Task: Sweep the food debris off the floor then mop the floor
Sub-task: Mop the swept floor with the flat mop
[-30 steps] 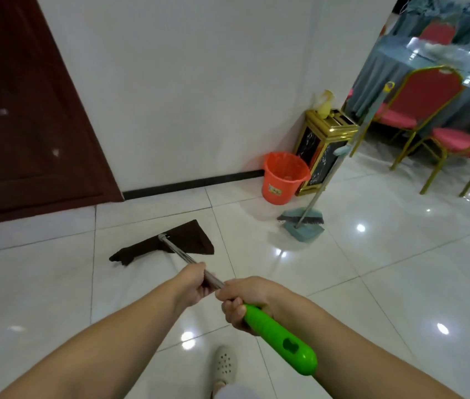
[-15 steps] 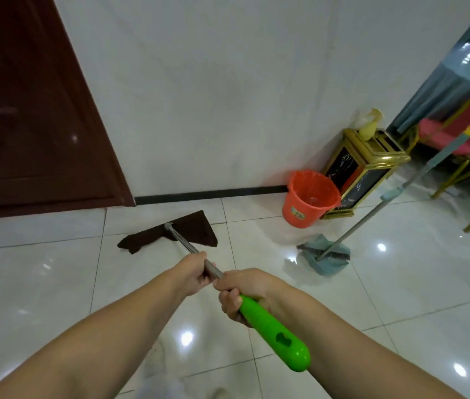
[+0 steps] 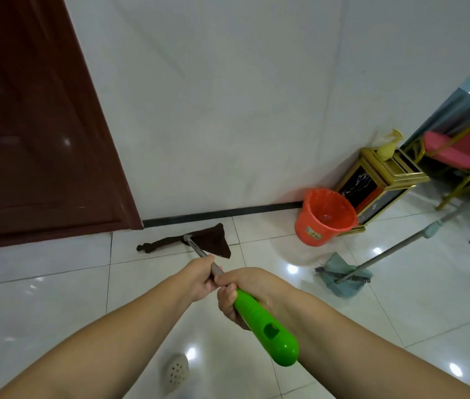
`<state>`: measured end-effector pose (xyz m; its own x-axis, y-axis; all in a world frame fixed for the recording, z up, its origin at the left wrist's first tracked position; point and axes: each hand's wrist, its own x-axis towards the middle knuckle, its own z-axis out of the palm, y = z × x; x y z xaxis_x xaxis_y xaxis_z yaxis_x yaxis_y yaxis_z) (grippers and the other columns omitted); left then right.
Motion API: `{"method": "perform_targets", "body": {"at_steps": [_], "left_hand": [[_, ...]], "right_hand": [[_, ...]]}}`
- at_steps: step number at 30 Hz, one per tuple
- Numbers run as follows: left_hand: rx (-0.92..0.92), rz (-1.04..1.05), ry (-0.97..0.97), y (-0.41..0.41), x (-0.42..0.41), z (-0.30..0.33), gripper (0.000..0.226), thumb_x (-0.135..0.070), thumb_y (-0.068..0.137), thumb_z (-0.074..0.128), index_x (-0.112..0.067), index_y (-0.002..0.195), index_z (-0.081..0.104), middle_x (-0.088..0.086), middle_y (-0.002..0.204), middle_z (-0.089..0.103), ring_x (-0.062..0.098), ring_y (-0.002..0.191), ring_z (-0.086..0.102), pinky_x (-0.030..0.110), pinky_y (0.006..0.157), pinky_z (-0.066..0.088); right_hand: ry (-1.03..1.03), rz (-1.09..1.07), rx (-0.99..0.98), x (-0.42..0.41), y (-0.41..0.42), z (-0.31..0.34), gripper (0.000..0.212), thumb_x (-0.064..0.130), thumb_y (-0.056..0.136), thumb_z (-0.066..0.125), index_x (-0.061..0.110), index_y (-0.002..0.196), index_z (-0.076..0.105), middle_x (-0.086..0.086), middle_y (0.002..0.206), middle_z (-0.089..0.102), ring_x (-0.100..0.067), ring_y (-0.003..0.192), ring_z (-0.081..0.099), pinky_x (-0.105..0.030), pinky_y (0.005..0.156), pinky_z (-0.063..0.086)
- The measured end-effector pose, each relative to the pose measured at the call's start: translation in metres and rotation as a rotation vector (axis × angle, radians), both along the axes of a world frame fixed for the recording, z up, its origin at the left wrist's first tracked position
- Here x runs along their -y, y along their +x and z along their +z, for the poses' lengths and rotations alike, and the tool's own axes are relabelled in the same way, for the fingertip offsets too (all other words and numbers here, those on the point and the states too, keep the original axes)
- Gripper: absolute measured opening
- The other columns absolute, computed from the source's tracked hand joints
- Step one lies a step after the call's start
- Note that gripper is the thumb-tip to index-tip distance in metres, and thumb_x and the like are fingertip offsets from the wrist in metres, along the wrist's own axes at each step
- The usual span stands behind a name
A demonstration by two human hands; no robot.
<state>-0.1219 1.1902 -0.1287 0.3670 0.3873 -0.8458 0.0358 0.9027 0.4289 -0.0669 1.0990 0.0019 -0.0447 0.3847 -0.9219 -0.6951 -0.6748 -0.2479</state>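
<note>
Both hands grip a mop. My left hand is closed round its metal shaft. Just behind it, my right hand is closed round the green plastic handle. The mop's dark brown cloth head lies flat on the white tiled floor, close to the black skirting of the white wall. A broom with a teal dustpan rests on the floor at the right, its long grey handle slanting up to the right.
An orange bucket stands against the wall, beside a gold and black bin. Red chairs with gold frames and a draped table are at the far right. A dark brown door fills the left. A light shoe shows below.
The view has swung left and I have stepped closer to the wall. The mop head has slid forward, nearer the skirting. Both hands keep the same grip.
</note>
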Motion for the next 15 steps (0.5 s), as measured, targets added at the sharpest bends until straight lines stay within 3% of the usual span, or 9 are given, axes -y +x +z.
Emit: {"method": "perform_targets", "body": {"at_steps": [3, 4, 5, 8, 12, 15], "left_hand": [[-0.012, -0.035, -0.023, -0.01, -0.023, 0.001, 0.031, -0.027, 0.103, 0.034, -0.001, 0.1, 0.05, 0.011, 0.074, 0.047, 0.019, 0.064, 0.049, 0.024, 0.046, 0.052], [-0.016, -0.051, -0.032, -0.014, -0.03, 0.0, 0.033, -0.027, 0.103, 0.033, -0.001, 0.09, 0.049, 0.012, 0.072, 0.048, 0.02, 0.063, 0.049, 0.021, 0.038, 0.049], [-0.007, -0.065, -0.05, -0.019, -0.037, -0.001, 0.036, -0.028, 0.103, 0.033, -0.001, 0.085, 0.049, 0.014, 0.073, 0.05, 0.021, 0.065, 0.051, 0.022, 0.038, 0.05], [-0.007, -0.091, -0.084, -0.029, -0.055, -0.008, 0.045, -0.031, 0.103, 0.034, 0.001, 0.075, 0.05, 0.017, 0.076, 0.052, 0.023, 0.071, 0.055, 0.03, 0.056, 0.051], [-0.03, -0.082, -0.118, -0.033, -0.078, -0.015, 0.047, -0.033, 0.102, 0.036, -0.001, 0.07, 0.049, 0.014, 0.071, 0.049, 0.022, 0.067, 0.052, 0.03, 0.058, 0.048], [-0.051, -0.082, -0.137, -0.028, -0.093, -0.014, 0.045, -0.03, 0.103, 0.036, -0.001, 0.07, 0.047, 0.012, 0.062, 0.05, 0.019, 0.057, 0.054, 0.027, 0.054, 0.047]], "right_hand": [[0.002, -0.052, -0.005, -0.03, -0.013, 0.004, 0.004, 0.005, 0.097, 0.047, 0.007, 0.097, 0.05, -0.006, 0.035, 0.047, -0.006, 0.022, 0.039, -0.008, 0.029, 0.036], [0.01, -0.07, -0.001, -0.039, -0.017, 0.004, 0.008, 0.004, 0.097, 0.046, 0.007, 0.104, 0.05, -0.007, 0.034, 0.048, -0.007, 0.022, 0.04, -0.009, 0.029, 0.037], [0.015, -0.086, 0.007, -0.048, -0.023, 0.003, 0.014, 0.001, 0.096, 0.045, 0.006, 0.108, 0.049, -0.008, 0.033, 0.048, -0.008, 0.022, 0.041, -0.009, 0.028, 0.037], [0.013, -0.165, 0.02, -0.069, -0.033, 0.001, 0.02, -0.007, 0.093, 0.043, 0.0, 0.111, 0.047, -0.012, 0.035, 0.051, -0.012, 0.021, 0.043, -0.011, 0.027, 0.037], [-0.01, -0.168, 0.005, -0.091, -0.035, -0.003, 0.016, -0.006, 0.091, 0.045, -0.001, 0.105, 0.051, -0.014, 0.06, 0.05, -0.013, 0.022, 0.045, -0.013, 0.027, 0.037], [0.022, -0.132, -0.022, -0.106, -0.029, 0.0, 0.016, -0.006, 0.088, 0.048, -0.003, 0.102, 0.055, -0.014, 0.066, 0.05, -0.014, 0.026, 0.047, -0.014, 0.03, 0.042]]}}
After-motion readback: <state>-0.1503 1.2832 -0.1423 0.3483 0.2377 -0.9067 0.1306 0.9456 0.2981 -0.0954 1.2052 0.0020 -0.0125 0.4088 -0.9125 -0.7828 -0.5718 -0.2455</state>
